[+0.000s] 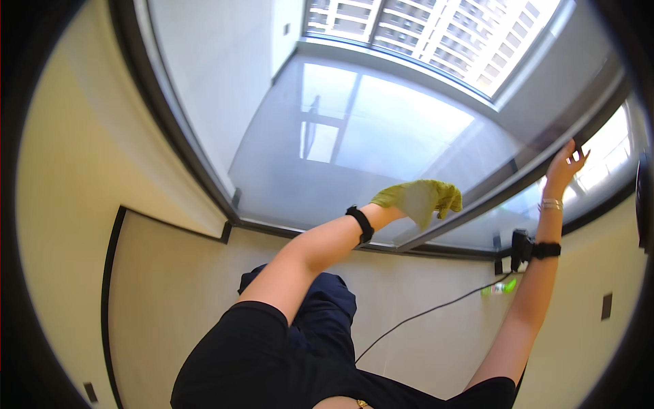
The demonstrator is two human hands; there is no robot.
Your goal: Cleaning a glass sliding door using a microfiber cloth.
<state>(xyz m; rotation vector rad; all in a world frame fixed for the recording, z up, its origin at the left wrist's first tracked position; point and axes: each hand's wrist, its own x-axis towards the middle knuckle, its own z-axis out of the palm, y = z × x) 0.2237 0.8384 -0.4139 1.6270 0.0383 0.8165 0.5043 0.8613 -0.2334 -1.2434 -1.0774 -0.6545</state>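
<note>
A yellow-green cloth (442,197) with a greyish patch covers most of my left hand (396,210), which holds it at the glass panel (327,189) of a dark-framed door or window. The fingers under the cloth are hidden. On the right, my right hand (566,162) reaches up to the dark upright frame (490,197), its fingers apart and touching or very near it. Black bands circle both wrists; the right one carries a black device (521,249) with a cable.
The black cable (409,319) hangs across the pale floor. A green and white bottle (499,289) lies near the right wall. Dark bottom track (439,250) runs along the glass. Beyond it are a glossy floor and a large window (429,30) facing tall buildings.
</note>
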